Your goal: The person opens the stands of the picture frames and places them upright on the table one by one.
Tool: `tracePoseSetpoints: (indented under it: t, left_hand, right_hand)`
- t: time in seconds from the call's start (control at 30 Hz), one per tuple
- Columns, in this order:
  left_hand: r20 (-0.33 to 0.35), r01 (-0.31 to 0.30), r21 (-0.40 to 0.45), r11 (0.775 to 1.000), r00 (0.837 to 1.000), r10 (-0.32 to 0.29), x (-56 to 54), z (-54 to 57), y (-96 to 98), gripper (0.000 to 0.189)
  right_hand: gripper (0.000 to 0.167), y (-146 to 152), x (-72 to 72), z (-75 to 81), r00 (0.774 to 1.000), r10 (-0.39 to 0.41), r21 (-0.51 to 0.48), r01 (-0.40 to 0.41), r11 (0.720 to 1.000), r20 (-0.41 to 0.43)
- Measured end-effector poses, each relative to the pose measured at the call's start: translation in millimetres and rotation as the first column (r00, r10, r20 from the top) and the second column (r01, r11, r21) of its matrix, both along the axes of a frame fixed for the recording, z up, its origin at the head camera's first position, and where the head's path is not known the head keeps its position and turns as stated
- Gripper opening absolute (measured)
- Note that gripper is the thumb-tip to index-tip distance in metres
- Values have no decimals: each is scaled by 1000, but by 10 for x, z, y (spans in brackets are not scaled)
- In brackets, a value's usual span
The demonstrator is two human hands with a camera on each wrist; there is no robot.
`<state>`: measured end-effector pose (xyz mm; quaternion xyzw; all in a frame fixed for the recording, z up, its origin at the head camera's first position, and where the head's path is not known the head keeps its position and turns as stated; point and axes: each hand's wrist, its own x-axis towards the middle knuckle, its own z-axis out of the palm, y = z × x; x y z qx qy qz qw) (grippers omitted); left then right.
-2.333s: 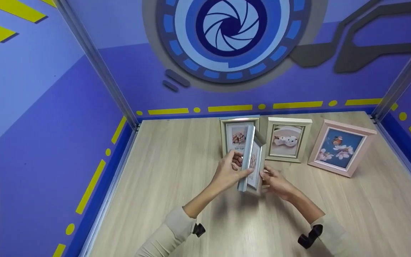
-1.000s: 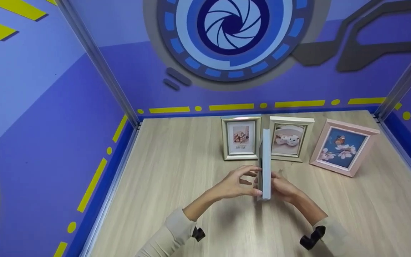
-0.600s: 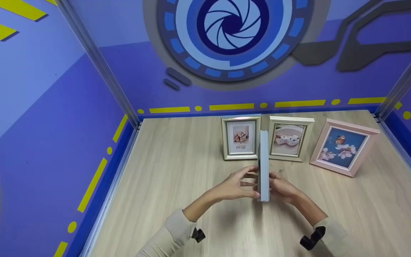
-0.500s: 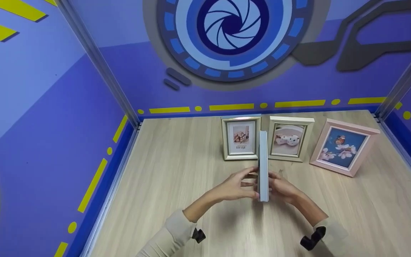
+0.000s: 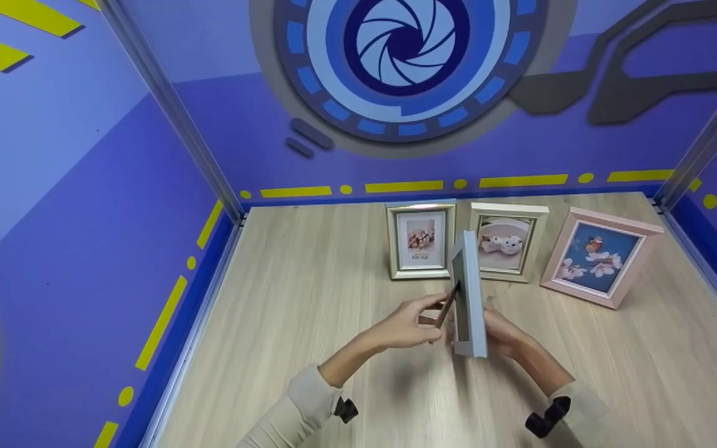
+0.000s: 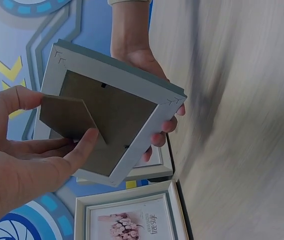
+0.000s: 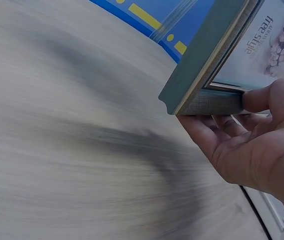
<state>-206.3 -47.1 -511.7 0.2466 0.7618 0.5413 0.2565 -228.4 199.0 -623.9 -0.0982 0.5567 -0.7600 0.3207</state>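
A light blue-grey photo frame (image 5: pixel 474 305) stands on edge in the air over the table, its backing turned left. My right hand (image 5: pixel 503 333) grips its lower edge; in the right wrist view the thumb lies on the front rim, beside a picture of pink flowers lettered "free style", with the fingers behind. At the back, my left hand (image 6: pixel 27 160) pinches the flat brown stand (image 6: pixel 68 116) between thumb and fingers. The stand is swung out at an angle from the brown backing board (image 6: pixel 124 107), whose border shows a pale back.
Behind the hands stand a gold photo frame (image 5: pixel 422 274), a cream photo frame (image 5: pixel 501 244) and, at the right, a pink photo frame (image 5: pixel 600 258). They rest upright on the wooden table (image 5: pixel 309 261). Blue printed panels (image 5: pixel 209 137) enclose its back and sides.
The photo frame has turned from front-facing-left through edge-on to back-facing-left. My left hand has moved from its rim to the stand and swung that outward. The other frames have stayed put.
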Motion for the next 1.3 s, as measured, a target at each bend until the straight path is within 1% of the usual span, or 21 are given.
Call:
tracePoseSetpoints:
  t: [0.07,0.23,0.3,0.4,0.5,0.63,0.7,0.77,0.9,1.1,1.2,1.3]
  left_hand:
    - [-5,-5,-8,1000,1000,5,-11,1,-17,74]
    - [12,-19,-13,1000,1000,19,-28,11,-62,69]
    - [21,-24,-9,1000,999,24,-30,14,-72,68]
    - [20,-26,-3,1000,999,26,-28,10,-74,67]
    - [22,-34,0,999,999,34,-24,1,-73,66]
    - [23,-45,-3,999,999,45,-21,0,-73,67]
    - [30,-50,1,999,998,50,-25,5,-75,67]
    - [31,-53,0,999,998,53,-26,12,-76,67]
    - [-1,-59,-2,998,998,59,-21,26,-73,65]
    - [-56,-67,5,998,996,67,-17,23,-67,63]
    - [-58,-82,20,996,995,83,-24,14,-57,63]
    - [-75,-106,46,993,991,109,-38,5,-40,62]
  right_hand:
    - [27,11,6,1,1000,4,2,-4,1000,9]
    - [42,33,19,4,997,58,-36,-56,998,54]
    - [44,44,27,0,994,80,-55,-76,996,76]
    - [37,58,36,-14,989,114,-102,-105,989,95]
    - [29,62,41,-27,989,125,-127,-115,985,73]
    - [28,49,36,-26,993,93,-108,-85,991,68]
    - [31,40,27,-14,993,78,-97,-69,993,90]
    - [35,30,17,2,990,80,-99,-69,993,114]
    - [41,28,10,19,986,98,-135,-80,988,133]
    - [45,46,1,13,990,83,-184,-60,981,117]
    - [40,54,-21,4,991,73,-210,-48,977,112]
    - [36,61,-46,0,993,53,-204,-30,979,106]
